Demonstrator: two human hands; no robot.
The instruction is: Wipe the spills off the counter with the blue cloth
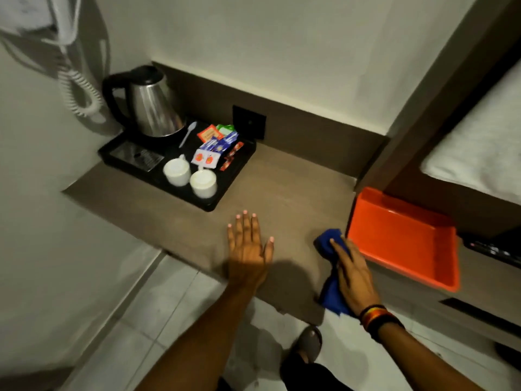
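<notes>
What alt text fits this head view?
A right hand presses a crumpled blue cloth on a brown counter beside an orange plastic tray; the left hand rests flat, a black tray of tea things behind.

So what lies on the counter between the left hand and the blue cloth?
Nothing: in the head view, only bare brown counter separates the left hand from the blue cloth.

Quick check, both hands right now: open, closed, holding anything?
Left hand: open, flat on the counter, holding nothing.
Right hand: pressing the blue cloth onto the counter beside the orange tray.
</notes>
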